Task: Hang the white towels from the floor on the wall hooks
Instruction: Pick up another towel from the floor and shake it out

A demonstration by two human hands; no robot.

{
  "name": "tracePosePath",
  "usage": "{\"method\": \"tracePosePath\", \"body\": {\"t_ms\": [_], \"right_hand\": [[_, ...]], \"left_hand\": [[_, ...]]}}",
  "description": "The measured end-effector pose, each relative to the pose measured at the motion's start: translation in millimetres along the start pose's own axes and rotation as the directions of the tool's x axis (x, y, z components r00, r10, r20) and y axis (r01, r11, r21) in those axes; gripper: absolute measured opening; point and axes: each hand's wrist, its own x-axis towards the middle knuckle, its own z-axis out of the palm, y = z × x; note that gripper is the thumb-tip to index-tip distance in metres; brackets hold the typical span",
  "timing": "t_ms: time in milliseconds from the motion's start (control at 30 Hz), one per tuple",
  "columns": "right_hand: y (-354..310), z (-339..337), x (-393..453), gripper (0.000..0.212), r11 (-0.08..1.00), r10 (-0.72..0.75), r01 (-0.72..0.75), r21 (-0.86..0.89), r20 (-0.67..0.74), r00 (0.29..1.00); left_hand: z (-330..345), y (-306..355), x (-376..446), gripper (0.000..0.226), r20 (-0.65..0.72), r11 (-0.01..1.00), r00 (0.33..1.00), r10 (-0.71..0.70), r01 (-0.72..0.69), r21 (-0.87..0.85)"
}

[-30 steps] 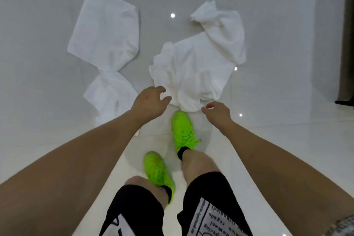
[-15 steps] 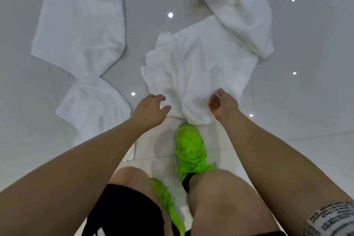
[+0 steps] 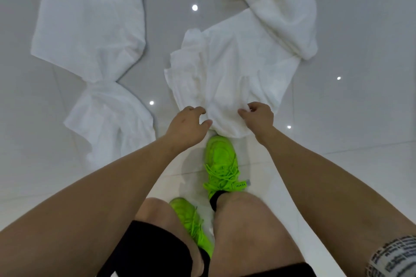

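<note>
Two white towels lie on the glossy floor. The crumpled right towel (image 3: 234,69) lies straight ahead, its near edge just past my front shoe. My left hand (image 3: 186,126) hovers at that edge on the left, fingers and thumb spread in a loose claw with the thumb tip touching the cloth. My right hand (image 3: 258,117) rests on the same edge further right, its fingers curled down into the fabric. The left towel (image 3: 90,29) lies untouched, twisted in its middle. No wall hooks are in view.
My neon green shoes (image 3: 221,164) stand on the pale tiled floor (image 3: 349,119), the front one touching the right towel's near edge. My bent knees and black shorts fill the bottom of the view. Small light reflections dot the floor.
I have bent lower, so the towels look bigger. Both hands moved forward onto the right towel's near edge, and the right hand's fingers curled into the cloth.
</note>
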Motion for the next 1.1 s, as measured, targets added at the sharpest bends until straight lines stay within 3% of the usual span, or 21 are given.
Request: {"method": "tracePosePath", "body": {"t_ms": [133,233,433,567,667,767,833,900,967,1100], "right_hand": [[-16,-17,-61,0.023,0.992,0.014,-0.027,0.125,0.105,0.994],[-46,-41,-117,0.015,0.983,-0.023,-0.005,0.183,0.151,0.988],[-142,-113,-236,0.038,0.948,-0.141,0.063,0.313,0.234,0.962],[-207,-166,-319,0.034,0.934,-0.206,0.107,0.341,0.269,0.941],[-243,-211,-395,0.021,0.887,-0.284,0.113,0.448,0.336,0.898],[-261,-257,-469,0.049,0.817,-0.387,0.122,0.564,0.380,0.840],[-269,-286,-518,0.050,0.790,-0.487,0.191,0.583,0.407,0.773],[-273,-315,-563,0.043,0.753,-0.565,0.252,0.608,0.400,0.722],[-271,-340,-599,0.043,0.715,-0.597,0.292,0.635,0.338,0.728],[-260,-384,-655,0.054,0.666,-0.673,0.404,0.627,0.270,0.689]], "left_hand": [[-18,20,-49,0.047,0.039,1.000,0.999,-0.020,0.020,0.005],[-53,44,-97,0.047,0.041,1.000,0.999,-0.021,0.020,0.009],[-149,96,-201,0.052,-0.007,0.998,0.998,0.061,-0.061,0.023],[-212,131,-268,0.058,-0.068,0.989,0.987,0.147,-0.146,0.027],[-261,158,-326,0.072,-0.132,0.966,0.958,0.256,-0.257,0.012],[-306,186,-390,0.078,-0.171,0.936,0.928,0.331,-0.346,-0.065],[-332,202,-434,0.067,-0.170,0.909,0.924,0.343,-0.372,-0.186],[-351,221,-474,0.040,-0.168,0.867,0.907,0.387,-0.420,-0.268],[-362,241,-508,0.020,-0.196,0.831,0.877,0.439,-0.479,-0.283],[-372,282,-564,0.045,-0.227,0.734,0.804,0.549,-0.594,-0.329]]}}
